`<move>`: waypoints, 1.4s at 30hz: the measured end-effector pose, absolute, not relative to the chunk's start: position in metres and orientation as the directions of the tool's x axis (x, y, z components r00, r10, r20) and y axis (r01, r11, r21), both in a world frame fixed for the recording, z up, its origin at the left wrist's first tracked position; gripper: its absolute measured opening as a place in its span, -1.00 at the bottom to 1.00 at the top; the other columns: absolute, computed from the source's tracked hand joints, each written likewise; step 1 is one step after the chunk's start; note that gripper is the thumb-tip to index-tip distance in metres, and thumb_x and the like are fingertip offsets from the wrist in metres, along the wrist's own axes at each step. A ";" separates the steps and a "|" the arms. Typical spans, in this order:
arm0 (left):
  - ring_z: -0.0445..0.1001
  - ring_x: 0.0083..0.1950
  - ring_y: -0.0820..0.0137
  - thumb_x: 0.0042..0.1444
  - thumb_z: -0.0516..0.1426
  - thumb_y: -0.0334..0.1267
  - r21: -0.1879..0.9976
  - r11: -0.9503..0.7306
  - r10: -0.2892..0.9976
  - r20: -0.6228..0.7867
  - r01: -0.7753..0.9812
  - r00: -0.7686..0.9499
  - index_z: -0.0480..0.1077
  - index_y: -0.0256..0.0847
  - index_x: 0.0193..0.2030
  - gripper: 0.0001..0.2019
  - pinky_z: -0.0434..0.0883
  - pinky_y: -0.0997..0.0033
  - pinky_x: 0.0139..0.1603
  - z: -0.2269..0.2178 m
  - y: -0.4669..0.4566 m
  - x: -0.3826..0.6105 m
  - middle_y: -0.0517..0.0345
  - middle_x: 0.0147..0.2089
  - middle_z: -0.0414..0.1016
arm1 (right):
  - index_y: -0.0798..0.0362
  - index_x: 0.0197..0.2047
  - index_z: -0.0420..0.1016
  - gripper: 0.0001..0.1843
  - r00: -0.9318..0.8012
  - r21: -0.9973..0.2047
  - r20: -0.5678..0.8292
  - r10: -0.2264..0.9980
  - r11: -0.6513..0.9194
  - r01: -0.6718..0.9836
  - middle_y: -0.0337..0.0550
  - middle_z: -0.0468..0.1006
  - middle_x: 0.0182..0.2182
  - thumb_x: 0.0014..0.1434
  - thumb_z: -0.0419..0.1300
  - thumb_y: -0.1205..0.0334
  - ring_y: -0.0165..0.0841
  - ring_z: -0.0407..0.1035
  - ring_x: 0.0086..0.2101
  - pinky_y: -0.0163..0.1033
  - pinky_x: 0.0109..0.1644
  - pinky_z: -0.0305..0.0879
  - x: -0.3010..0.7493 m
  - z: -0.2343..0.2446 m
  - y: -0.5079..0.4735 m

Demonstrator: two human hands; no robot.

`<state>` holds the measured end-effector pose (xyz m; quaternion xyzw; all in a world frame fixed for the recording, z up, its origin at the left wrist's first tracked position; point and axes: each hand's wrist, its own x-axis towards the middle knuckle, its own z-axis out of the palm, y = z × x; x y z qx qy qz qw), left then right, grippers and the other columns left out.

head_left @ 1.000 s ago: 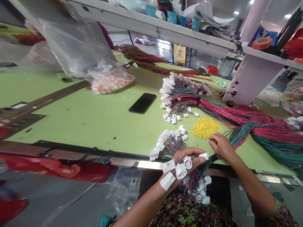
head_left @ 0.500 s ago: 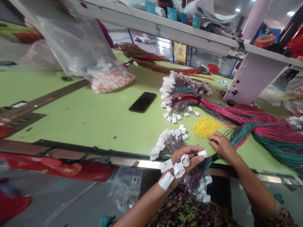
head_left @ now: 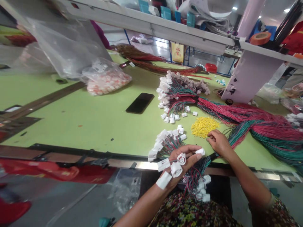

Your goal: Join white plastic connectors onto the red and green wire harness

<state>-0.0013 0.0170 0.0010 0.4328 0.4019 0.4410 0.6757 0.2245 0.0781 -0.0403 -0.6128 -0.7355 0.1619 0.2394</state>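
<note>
My left hand [head_left: 183,157] is closed around wired white connectors at the table's front edge. One white connector [head_left: 200,152] is pinched between its thumb and fingertips, while several others [head_left: 176,169] rest over the back of the hand and wrist. My right hand [head_left: 219,143] has its fingertips bent together at the near right edge of a pile of small yellow pieces [head_left: 204,127]; whether they pinch a piece is too small to tell. Beneath the right wrist runs a taped bundle of red, green and black wires [head_left: 213,156]. More white connectors [head_left: 205,189] hang below the edge.
A thick harness of red and green wires [head_left: 236,112] stretches across the right side. White connectors [head_left: 163,138] lie left of my hands. A black phone [head_left: 140,103], a bag of pale orange-white parts [head_left: 107,80] and a shelf post [head_left: 252,75] stand farther back.
The whole view has shifted slightly, moving the scene a little left. My left hand keeps its pinch on the connector, and my right fingertips stay at the edge of the yellow pile.
</note>
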 end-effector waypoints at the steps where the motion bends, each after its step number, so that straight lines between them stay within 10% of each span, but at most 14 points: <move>1: 0.65 -0.27 0.29 0.04 0.39 -0.20 0.940 0.236 0.945 -0.162 -0.248 0.284 0.63 -0.16 -0.17 -0.78 0.53 0.37 -0.24 0.001 0.017 -0.001 0.09 -0.34 0.71 | 0.03 -0.23 0.53 -0.92 -0.138 -0.532 0.150 0.979 0.198 0.823 -0.16 0.52 -0.30 0.18 0.27 0.37 -0.32 0.43 -0.32 -0.23 -0.18 0.32 0.224 -0.040 0.079; 11: 0.37 -0.52 0.46 0.03 0.40 -0.14 0.938 0.254 0.943 -0.185 -0.237 0.276 0.63 -0.18 -0.17 -0.75 0.21 0.47 -0.52 0.003 0.017 -0.001 0.16 -0.43 0.63 | 0.02 -0.31 0.57 -0.89 -0.157 -0.547 0.143 0.977 0.210 0.811 -0.18 0.55 -0.34 0.21 0.25 0.40 -0.34 0.42 -0.36 -0.26 -0.23 0.26 0.223 -0.035 0.078; 42: 0.36 -0.52 0.44 0.05 0.38 -0.09 0.948 0.237 0.948 -0.177 -0.212 0.264 0.62 -0.16 -0.14 -0.72 0.28 0.44 -0.50 -0.002 0.017 -0.004 0.21 -0.51 0.55 | 0.00 -0.29 0.63 -0.88 -0.153 -0.622 0.179 0.972 0.232 0.748 -0.16 0.60 -0.32 0.20 0.25 0.36 -0.30 0.48 -0.30 -0.21 -0.14 0.34 0.221 -0.037 0.073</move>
